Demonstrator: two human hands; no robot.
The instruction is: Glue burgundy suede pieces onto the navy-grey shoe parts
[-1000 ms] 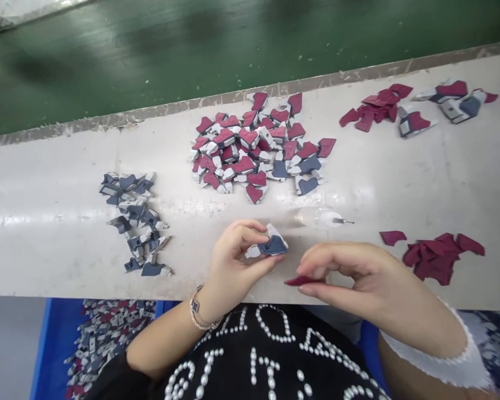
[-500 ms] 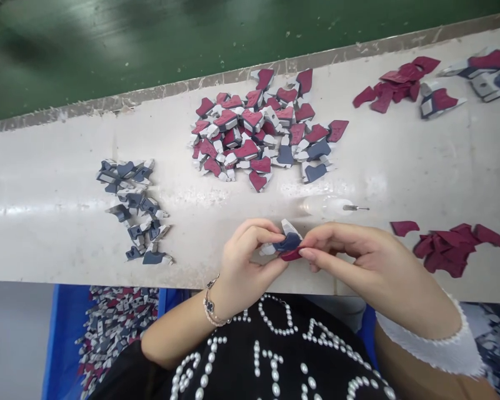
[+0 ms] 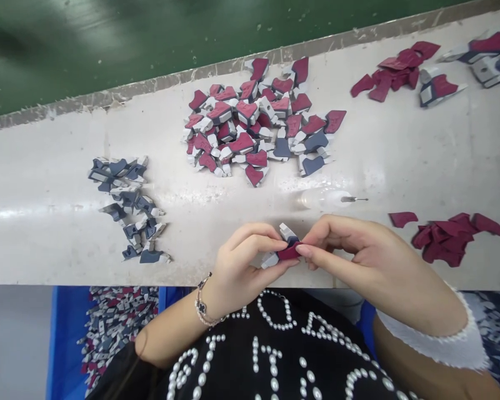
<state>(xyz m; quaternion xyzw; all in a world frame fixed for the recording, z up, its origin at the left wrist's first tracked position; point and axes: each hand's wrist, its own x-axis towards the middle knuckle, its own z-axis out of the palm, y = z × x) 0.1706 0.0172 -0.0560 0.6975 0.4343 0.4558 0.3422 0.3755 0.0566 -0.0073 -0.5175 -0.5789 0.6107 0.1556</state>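
Observation:
Near the table's front edge, my left hand (image 3: 245, 264) pinches a small white and dark-blue plastic part (image 3: 269, 259) between thumb and fingers. My right hand (image 3: 350, 250) grips a maroon plastic piece (image 3: 289, 251) by its right end, thumb and forefinger closed on it. The maroon piece lies against the blue face of the part, covering much of it; whether it is seated I cannot tell. Just beyond my hands stands a clear-white bottle with a metal needle tip (image 3: 354, 199).
A heap of parts with maroon faces (image 3: 241, 141) lies at the back middle. Blue and white parts (image 3: 129, 203) lie to the left. Loose maroon pieces (image 3: 448, 239) lie at right, more maroon pieces (image 3: 395, 72) behind. A blue bin (image 3: 62, 339) full of parts stands below the table.
The maroon piece has turned up from below the blue face to lie against it. My left fingers have shifted round the part. The whole view has moved slightly.

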